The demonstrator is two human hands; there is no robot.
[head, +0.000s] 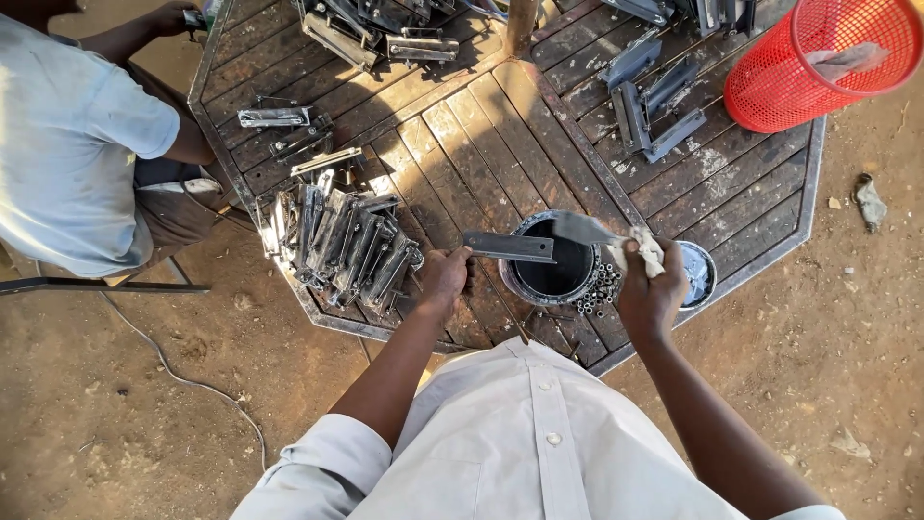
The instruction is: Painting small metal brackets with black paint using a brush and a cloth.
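1. A flat grey metal bar point(508, 247) lies level over the black paint can point(555, 262), near the counter's front edge.
2. The left hand point(444, 277) is clenched around the bar's left end.
3. The right hand point(651, 287) grips a whitish rag point(639, 249) beside the can's right rim.
4. A heap of metal brackets point(339, 248) lies just left on the slatted wooden counter point(481, 144).
5. A red mesh basket point(818, 60) stands at the far right; a seated person in a blue shirt point(67, 144) is at the left.

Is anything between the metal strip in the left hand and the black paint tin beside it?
Nothing visible. The left hand holds the metal strip with its far end already over the open black tin. The right hand holds a rag at the tin's other side.
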